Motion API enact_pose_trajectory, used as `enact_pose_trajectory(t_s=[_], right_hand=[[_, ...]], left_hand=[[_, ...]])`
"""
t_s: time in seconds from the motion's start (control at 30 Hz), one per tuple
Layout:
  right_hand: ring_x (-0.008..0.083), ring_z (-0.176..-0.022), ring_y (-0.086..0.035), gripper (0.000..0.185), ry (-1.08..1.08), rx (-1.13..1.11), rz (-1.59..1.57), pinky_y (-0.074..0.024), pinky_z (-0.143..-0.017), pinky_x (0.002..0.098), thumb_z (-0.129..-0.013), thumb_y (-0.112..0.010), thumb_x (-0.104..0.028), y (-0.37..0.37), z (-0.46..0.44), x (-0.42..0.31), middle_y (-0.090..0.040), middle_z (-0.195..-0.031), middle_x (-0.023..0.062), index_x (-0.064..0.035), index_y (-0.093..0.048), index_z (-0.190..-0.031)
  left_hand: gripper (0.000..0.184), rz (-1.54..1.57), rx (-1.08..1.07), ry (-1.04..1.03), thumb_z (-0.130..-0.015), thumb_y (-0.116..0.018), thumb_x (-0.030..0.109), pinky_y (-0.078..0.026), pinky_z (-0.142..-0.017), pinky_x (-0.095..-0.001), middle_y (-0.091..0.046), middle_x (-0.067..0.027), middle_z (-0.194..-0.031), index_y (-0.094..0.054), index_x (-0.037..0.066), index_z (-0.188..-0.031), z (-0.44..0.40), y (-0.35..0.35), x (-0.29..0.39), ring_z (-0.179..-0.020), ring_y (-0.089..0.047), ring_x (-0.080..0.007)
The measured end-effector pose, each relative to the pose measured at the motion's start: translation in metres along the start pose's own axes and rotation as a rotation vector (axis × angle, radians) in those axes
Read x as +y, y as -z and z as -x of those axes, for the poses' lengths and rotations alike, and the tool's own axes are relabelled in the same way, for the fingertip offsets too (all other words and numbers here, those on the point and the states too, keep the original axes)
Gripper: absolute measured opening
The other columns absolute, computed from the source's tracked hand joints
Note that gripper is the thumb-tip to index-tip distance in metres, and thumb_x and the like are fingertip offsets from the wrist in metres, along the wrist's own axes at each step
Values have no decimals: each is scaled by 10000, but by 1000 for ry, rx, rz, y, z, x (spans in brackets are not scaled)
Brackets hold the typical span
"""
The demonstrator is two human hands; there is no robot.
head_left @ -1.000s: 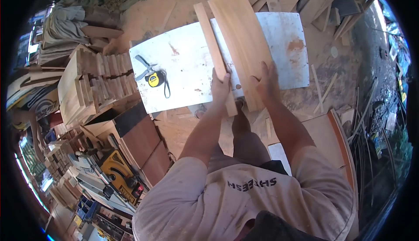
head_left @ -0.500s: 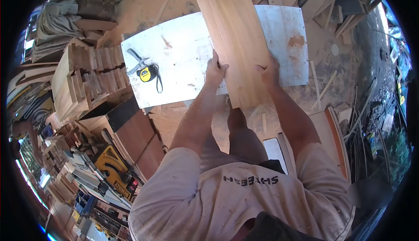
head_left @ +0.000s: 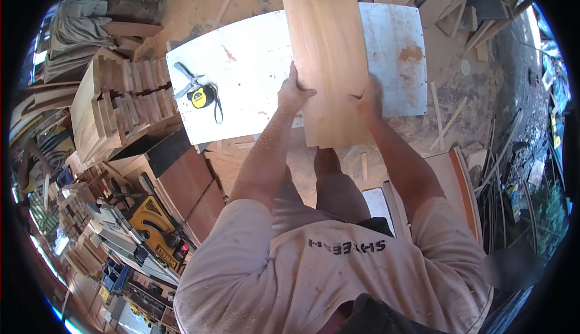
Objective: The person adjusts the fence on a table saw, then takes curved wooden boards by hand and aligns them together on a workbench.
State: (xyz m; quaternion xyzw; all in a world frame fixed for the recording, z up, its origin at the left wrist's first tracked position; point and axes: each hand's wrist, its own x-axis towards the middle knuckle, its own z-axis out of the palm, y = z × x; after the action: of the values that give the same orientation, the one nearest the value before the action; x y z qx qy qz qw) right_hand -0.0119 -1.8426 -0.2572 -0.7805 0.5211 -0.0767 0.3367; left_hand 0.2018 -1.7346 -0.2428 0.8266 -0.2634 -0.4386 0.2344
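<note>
A wide wooden board (head_left: 329,50) is held up over a white worktable (head_left: 254,62), its near end toward my body. My left hand (head_left: 295,95) grips the board's left edge, thumb on the upper face and the other fingers partly hidden. On the opposite edge, my right hand (head_left: 368,99) grips in the same way. To the left on the tabletop lie a yellow and black tape measure (head_left: 199,97) with a black strap and a grey three-armed tool (head_left: 188,80).
Stacked wooden pieces (head_left: 121,104) stand left of the table above a dark-topped cabinet (head_left: 187,177). A yellow DeWalt saw (head_left: 151,228) sits lower left. Wood offcuts (head_left: 447,119) lie on the dusty floor at right, near a bundle of thin rods (head_left: 504,158).
The board has turned slightly and now lies straighter, its far end shifted right and its near end left. Both hands keep their hold on its edges.
</note>
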Motion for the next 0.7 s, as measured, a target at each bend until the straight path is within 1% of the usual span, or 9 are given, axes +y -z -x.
enact_pose_trajectory(t_s=[0.07, 0.17, 0.3, 0.43, 0.5, 0.53, 0.6, 0.63, 0.7], right_hand=[[401, -1145, -433, 771, -12, 26, -15, -361, -972, 464, -636, -790, -156, -1, 12, -6, -507, -1186, 219, -42, -411, -1298], [370, -1147, -452, 723, -23, 50, -70, -367, -977, 442, -644, -768, -109, 2, 22, -9, -518, -1183, 214, -38, -439, -1285], [338, -1133, -489, 655, -76, 3, -173, -391, -967, 410, -671, -714, -50, 12, 12, 2, -526, -1182, 213, -24, -461, -1275], [322, -1102, -522, 618, -155, 0, -192, -415, -945, 396, -683, -692, -46, 39, 5, 18, -541, -1181, 194, -18, -478, -1263], [361, -1133, -472, 660, -126, 33, -91, -386, -969, 434, -688, -720, -114, 51, 1, 31, -524, -1197, 189, -35, -452, -1286], [361, -1133, -472, 660, -134, 37, -83, -386, -969, 434, -688, -720, -114, 57, 0, 37, -524, -1197, 189, -35, -452, -1286], [359, -1115, -488, 683, -127, 60, -86, -400, -954, 425, -689, -726, -114, 71, -4, 53, -533, -1175, 199, -26, -433, -1300], [359, -1115, -488, 683, -136, 69, -79, -400, -954, 425, -689, -726, -114, 77, -7, 66, -533, -1175, 199, -25, -433, -1300], [294, -1135, -517, 695, -112, 64, -38, -403, -965, 372, -699, -722, -85, 88, -13, 90, -541, -1209, 194, 12, -415, -1315]], left_hand=[[1111, -2, -46, 8, -662, -807, 216, -467, -918, -356, -577, -189, -1140, -56, 81, -1470, -2, 2, -2, -1055, -575, -284], [1107, -71, -6, -88, -664, -806, 214, -461, -926, -344, -588, -178, -1126, -61, 85, -1471, -5, 0, -11, -1055, -574, -271], [1094, -22, -39, -15, -671, -802, 202, -452, -939, -355, -571, -187, -1143, -66, 107, -1475, 6, -7, 4, -1063, -567, -286], [1093, -6, -61, 6, -685, -788, 195, -452, -935, -366, -553, -188, -1131, -38, 134, -1478, 5, -40, 18, -1040, -564, -290], [1096, -6, -42, -13, -687, -781, 189, -459, -917, -369, -558, -177, -1091, -26, 146, -1479, 4, -54, 34, -1006, -574, -292], [1096, -3, -52, -17, -687, -781, 189, -459, -917, -369, -558, -177, -1091, -26, 146, -1479, 3, -60, 41, -1006, -574, -292], [1077, -22, -136, -55, -709, -766, 166, -465, -897, -337, -547, -196, -1112, -12, 93, -1474, -4, -75, 53, -1007, -574, -271], [1077, -20, -148, -64, -709, -766, 166, -465, -897, -337, -547, -196, -1112, -12, 93, -1474, -12, -83, 53, -1007, -574, -271], [1110, 365, -313, -263, -686, -766, 132, -504, -798, -329, -621, -203, -939, 26, 37, -1457, -31, -102, 51, -872, -631, -268]])
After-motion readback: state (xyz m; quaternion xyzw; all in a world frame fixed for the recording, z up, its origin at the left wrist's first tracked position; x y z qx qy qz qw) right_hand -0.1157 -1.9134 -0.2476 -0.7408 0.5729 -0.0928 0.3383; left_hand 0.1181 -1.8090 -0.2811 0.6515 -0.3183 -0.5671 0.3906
